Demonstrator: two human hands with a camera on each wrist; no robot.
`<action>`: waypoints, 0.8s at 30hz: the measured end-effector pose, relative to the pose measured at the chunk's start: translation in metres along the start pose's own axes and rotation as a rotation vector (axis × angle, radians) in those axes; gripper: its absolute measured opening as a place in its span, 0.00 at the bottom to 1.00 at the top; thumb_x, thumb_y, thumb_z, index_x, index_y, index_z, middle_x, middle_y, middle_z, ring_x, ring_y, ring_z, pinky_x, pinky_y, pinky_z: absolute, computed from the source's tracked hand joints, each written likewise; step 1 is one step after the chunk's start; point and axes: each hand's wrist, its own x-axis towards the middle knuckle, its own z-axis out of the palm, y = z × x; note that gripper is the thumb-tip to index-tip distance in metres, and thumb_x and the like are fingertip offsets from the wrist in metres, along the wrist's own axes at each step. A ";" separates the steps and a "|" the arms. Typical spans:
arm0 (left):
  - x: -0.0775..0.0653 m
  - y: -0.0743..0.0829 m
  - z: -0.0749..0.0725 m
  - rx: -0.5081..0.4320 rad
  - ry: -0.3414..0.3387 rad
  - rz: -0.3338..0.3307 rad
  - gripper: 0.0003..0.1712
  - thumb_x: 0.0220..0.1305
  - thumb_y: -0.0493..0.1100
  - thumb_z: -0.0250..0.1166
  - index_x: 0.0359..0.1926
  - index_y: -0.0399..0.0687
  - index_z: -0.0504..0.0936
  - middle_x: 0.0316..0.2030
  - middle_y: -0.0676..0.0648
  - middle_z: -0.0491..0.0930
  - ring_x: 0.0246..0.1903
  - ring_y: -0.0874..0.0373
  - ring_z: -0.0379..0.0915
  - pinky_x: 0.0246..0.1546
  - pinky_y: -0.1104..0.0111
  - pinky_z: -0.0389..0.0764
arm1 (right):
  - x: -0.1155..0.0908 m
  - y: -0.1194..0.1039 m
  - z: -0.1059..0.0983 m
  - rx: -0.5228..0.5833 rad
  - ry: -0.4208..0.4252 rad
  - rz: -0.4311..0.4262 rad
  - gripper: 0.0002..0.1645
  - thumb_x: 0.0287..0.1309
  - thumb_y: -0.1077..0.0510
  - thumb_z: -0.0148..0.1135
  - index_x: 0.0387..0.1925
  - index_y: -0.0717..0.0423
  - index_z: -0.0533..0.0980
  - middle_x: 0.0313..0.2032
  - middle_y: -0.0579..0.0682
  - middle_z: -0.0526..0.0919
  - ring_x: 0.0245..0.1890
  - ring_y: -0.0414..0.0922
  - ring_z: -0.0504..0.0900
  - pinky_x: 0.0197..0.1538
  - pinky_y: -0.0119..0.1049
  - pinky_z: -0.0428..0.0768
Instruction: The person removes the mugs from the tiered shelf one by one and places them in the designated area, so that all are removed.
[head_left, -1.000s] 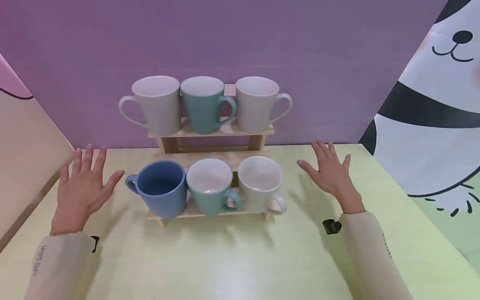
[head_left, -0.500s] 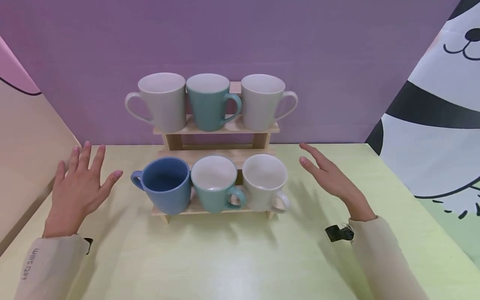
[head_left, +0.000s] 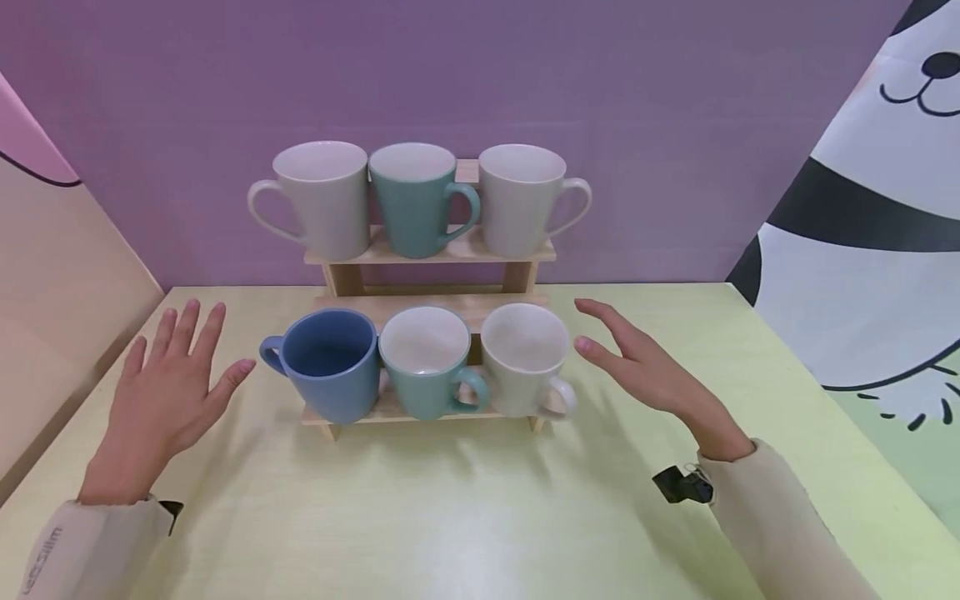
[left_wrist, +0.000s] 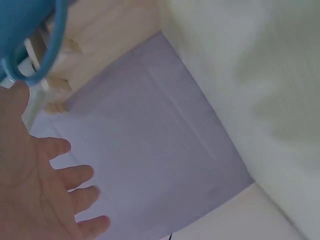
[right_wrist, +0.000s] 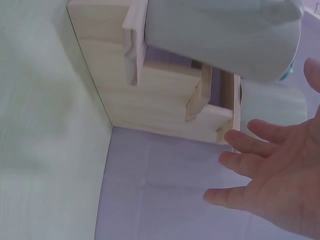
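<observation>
My left hand (head_left: 168, 396), fingers spread and holding nothing, hovers left of the blue mug (head_left: 332, 367), its thumb pointing toward that mug's handle. On the other side, my right hand (head_left: 645, 362) is turned thumb-up with loosely extended fingers, close to the front white mug (head_left: 521, 358). Between those two mugs stands a light teal mug (head_left: 427, 375) with a white inside. All three sit on the lower step of a wooden rack (head_left: 431, 310). Its upper step bears a white mug (head_left: 330, 208) at left, a teal mug (head_left: 412, 208) and another white mug (head_left: 517, 208) at right.
The pale wood-look table (head_left: 450, 508) carries the rack and meets a purple backdrop (head_left: 637, 125) behind. A cream side panel (head_left: 60, 317) borders the left; a cartoon panda panel (head_left: 862, 308) borders the right. A small black device (head_left: 682, 483) sits at the right cuff.
My right hand has turned from palm-down and spread to thumb-up, and moved left toward the front white mug. The left hand has shifted only slightly. The mugs stay on the rack.
</observation>
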 end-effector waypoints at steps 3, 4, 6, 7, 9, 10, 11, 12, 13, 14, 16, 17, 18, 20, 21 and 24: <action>-0.005 0.005 0.002 -0.027 -0.014 0.009 0.42 0.71 0.62 0.42 0.75 0.43 0.43 0.70 0.28 0.47 0.68 0.29 0.45 0.59 0.32 0.52 | 0.001 -0.003 0.003 -0.023 0.004 -0.022 0.37 0.69 0.45 0.48 0.72 0.52 0.50 0.72 0.55 0.55 0.72 0.57 0.51 0.68 0.64 0.55; -0.007 0.006 0.002 -0.042 -0.011 0.014 0.42 0.72 0.61 0.43 0.75 0.42 0.43 0.70 0.28 0.49 0.67 0.28 0.47 0.58 0.33 0.55 | 0.001 -0.004 0.003 -0.034 0.006 -0.032 0.38 0.68 0.45 0.50 0.72 0.53 0.50 0.71 0.55 0.55 0.72 0.57 0.51 0.68 0.64 0.55; -0.010 0.009 0.004 -0.090 -0.012 0.022 0.40 0.72 0.59 0.43 0.75 0.42 0.43 0.69 0.27 0.51 0.64 0.26 0.53 0.53 0.33 0.60 | 0.000 -0.005 0.005 -0.058 0.009 -0.044 0.40 0.67 0.46 0.52 0.72 0.54 0.50 0.71 0.56 0.56 0.72 0.58 0.52 0.68 0.64 0.56; -0.011 0.010 0.005 -0.138 -0.028 0.020 0.40 0.73 0.58 0.42 0.75 0.42 0.42 0.69 0.27 0.50 0.63 0.26 0.53 0.53 0.32 0.61 | 0.000 -0.006 0.005 -0.070 0.011 -0.048 0.41 0.66 0.46 0.54 0.72 0.54 0.50 0.71 0.57 0.56 0.72 0.58 0.52 0.68 0.64 0.57; -0.013 0.013 0.007 -0.275 -0.070 0.009 0.38 0.74 0.55 0.41 0.75 0.41 0.41 0.69 0.27 0.51 0.62 0.25 0.55 0.52 0.33 0.63 | 0.000 -0.009 0.006 -0.095 0.016 -0.045 0.44 0.63 0.45 0.58 0.72 0.55 0.50 0.71 0.57 0.56 0.71 0.58 0.53 0.67 0.64 0.58; -0.014 0.013 0.007 -0.350 -0.096 -0.005 0.37 0.75 0.54 0.40 0.75 0.41 0.40 0.69 0.26 0.52 0.61 0.24 0.56 0.52 0.33 0.64 | 0.000 -0.010 0.006 -0.105 0.019 -0.042 0.46 0.61 0.44 0.59 0.72 0.55 0.50 0.71 0.56 0.56 0.71 0.58 0.54 0.67 0.64 0.59; -0.014 0.014 0.009 -0.436 -0.127 -0.023 0.36 0.76 0.53 0.38 0.75 0.40 0.40 0.69 0.26 0.52 0.61 0.25 0.57 0.52 0.33 0.64 | 0.000 -0.011 0.007 -0.114 0.023 -0.038 0.47 0.59 0.44 0.61 0.72 0.55 0.50 0.70 0.56 0.57 0.71 0.58 0.54 0.67 0.64 0.59; -0.014 0.015 0.010 -0.522 -0.160 -0.045 0.35 0.76 0.52 0.37 0.74 0.39 0.39 0.68 0.26 0.53 0.62 0.26 0.57 0.54 0.35 0.65 | 0.000 -0.012 0.007 -0.121 0.027 -0.038 0.49 0.58 0.43 0.62 0.72 0.55 0.50 0.70 0.56 0.57 0.71 0.57 0.55 0.67 0.63 0.60; -0.015 0.015 0.011 -0.600 -0.188 -0.070 0.35 0.76 0.52 0.36 0.74 0.37 0.40 0.68 0.26 0.54 0.62 0.27 0.58 0.56 0.40 0.69 | 0.000 -0.013 0.007 -0.126 0.030 -0.041 0.50 0.57 0.43 0.63 0.71 0.55 0.50 0.70 0.56 0.58 0.70 0.58 0.55 0.66 0.64 0.60; -0.015 0.016 0.013 -0.672 -0.210 -0.096 0.35 0.76 0.52 0.35 0.73 0.35 0.41 0.67 0.25 0.56 0.61 0.28 0.60 0.55 0.46 0.73 | 0.000 -0.014 0.007 -0.128 0.032 -0.044 0.50 0.56 0.43 0.64 0.71 0.55 0.51 0.70 0.56 0.58 0.70 0.57 0.56 0.66 0.63 0.60; -0.017 0.015 0.017 -0.794 -0.242 -0.150 0.34 0.77 0.50 0.35 0.72 0.32 0.43 0.65 0.24 0.59 0.59 0.36 0.68 0.51 0.60 0.81 | 0.001 -0.016 0.008 -0.125 0.031 -0.059 0.51 0.55 0.44 0.65 0.71 0.57 0.51 0.69 0.57 0.59 0.70 0.58 0.57 0.66 0.64 0.61; -0.018 0.015 0.019 -0.855 -0.254 -0.177 0.34 0.76 0.50 0.36 0.71 0.30 0.44 0.64 0.24 0.59 0.56 0.43 0.73 0.48 0.67 0.82 | 0.001 -0.017 0.009 -0.119 0.028 -0.066 0.51 0.54 0.44 0.66 0.71 0.57 0.52 0.69 0.57 0.59 0.69 0.58 0.57 0.66 0.63 0.61; -0.018 0.016 0.021 -0.906 -0.263 -0.201 0.34 0.76 0.50 0.37 0.71 0.29 0.45 0.63 0.24 0.60 0.53 0.51 0.76 0.45 0.73 0.82 | 0.001 -0.018 0.009 -0.114 0.025 -0.073 0.51 0.54 0.44 0.67 0.70 0.58 0.52 0.69 0.58 0.59 0.69 0.59 0.58 0.66 0.63 0.61; -0.019 0.015 0.025 -1.026 -0.271 -0.248 0.33 0.76 0.48 0.40 0.70 0.28 0.46 0.56 0.33 0.71 0.46 0.65 0.78 0.43 0.79 0.80 | 0.003 -0.020 0.010 -0.103 0.017 -0.080 0.51 0.53 0.45 0.68 0.70 0.58 0.52 0.68 0.58 0.60 0.69 0.59 0.59 0.65 0.63 0.62; -0.020 0.015 0.027 -1.099 -0.270 -0.267 0.32 0.75 0.46 0.42 0.69 0.28 0.48 0.53 0.39 0.76 0.43 0.70 0.78 0.42 0.81 0.80 | 0.003 -0.021 0.011 -0.099 0.013 -0.083 0.52 0.52 0.46 0.68 0.70 0.59 0.52 0.68 0.57 0.60 0.68 0.58 0.59 0.65 0.62 0.63; -0.021 0.012 0.033 -1.331 -0.276 -0.290 0.21 0.73 0.41 0.47 0.63 0.38 0.60 0.42 0.56 0.80 0.39 0.71 0.80 0.42 0.79 0.81 | 0.005 -0.026 0.013 -0.095 0.010 -0.093 0.51 0.51 0.47 0.69 0.69 0.59 0.53 0.66 0.57 0.62 0.67 0.58 0.62 0.65 0.61 0.65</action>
